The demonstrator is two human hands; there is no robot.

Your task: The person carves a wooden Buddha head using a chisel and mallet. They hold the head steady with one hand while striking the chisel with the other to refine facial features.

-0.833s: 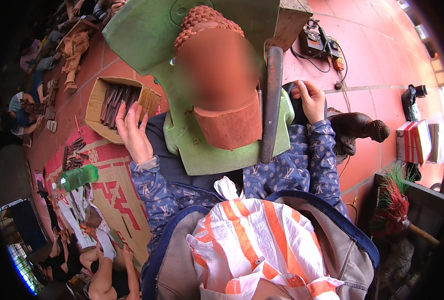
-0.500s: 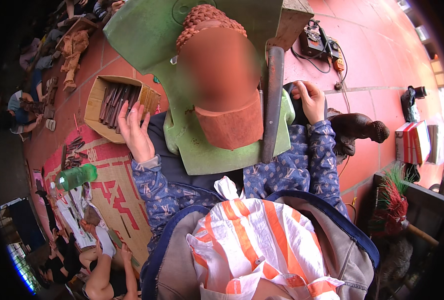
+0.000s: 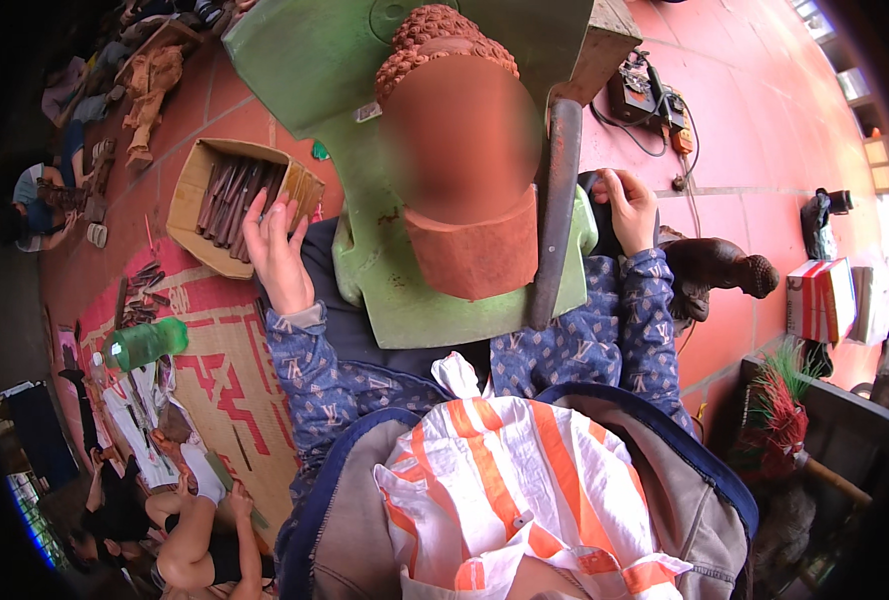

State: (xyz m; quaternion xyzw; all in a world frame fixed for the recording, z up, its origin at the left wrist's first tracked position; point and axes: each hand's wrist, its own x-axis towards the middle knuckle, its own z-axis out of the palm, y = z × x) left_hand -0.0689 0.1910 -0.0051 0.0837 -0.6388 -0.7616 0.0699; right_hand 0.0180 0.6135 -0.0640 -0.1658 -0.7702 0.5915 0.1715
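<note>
A reddish-brown carved head point(image 3: 471, 258) with beaded curls lies face up on a green plastic chair-like support point(image 3: 435, 325) in front of me. A long dark worn bar point(image 3: 559, 200) runs along its right side. My left hand point(image 3: 283, 262) is open, fingers spread, beside a cardboard box point(image 3: 187, 215) of slim dark carving tools point(image 3: 233, 200); it holds nothing I can see. On the right, my right hand point(image 3: 629, 212) has its fingers curled and pinched next to dark cloth over my knee. Whatever is between those fingertips, if anything, is hidden.
A dark carved figure point(image 3: 717, 268) lies right of my right arm. Beyond are a black power box point(image 3: 637, 98) with cords and a striped box point(image 3: 820, 300). To the left are a green bottle point(image 3: 147, 344), loose tools point(image 3: 143, 295) on a mat, and seated people.
The view has shifted slightly, so the carved head and support appear further right. My left hand stays open by the box; the right fingers look more closed together.
</note>
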